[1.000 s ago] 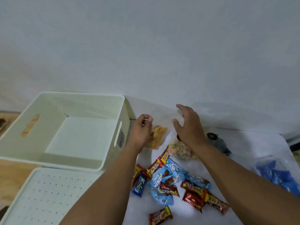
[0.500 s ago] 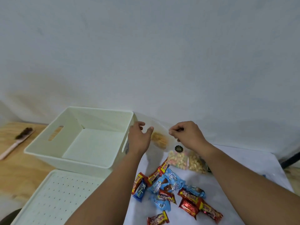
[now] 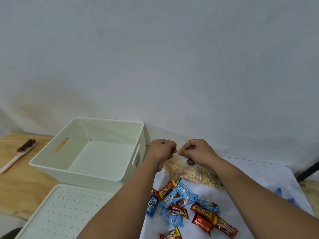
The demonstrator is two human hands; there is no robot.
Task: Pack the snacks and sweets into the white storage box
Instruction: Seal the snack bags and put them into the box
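Below the right hand (image 3: 196, 152), a red and yellow candy wrapper (image 3: 202, 210) reads "beng-beng". Nearer the left forearm, a second red wrapper (image 3: 164, 190) bears the same name, tilted. A blue wrapper (image 3: 151, 207) at the left edge of the pile reads "Kalpa", partly cut off. Print on the light blue packets (image 3: 187, 194) is too blurred to read.

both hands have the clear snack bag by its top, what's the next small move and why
Probably carry the clear snack bag leftward over the white box and lower it in. The left hand and right hand both pinch its top edge, it hangs just right of the box's wall, and the box is open with nothing in it.
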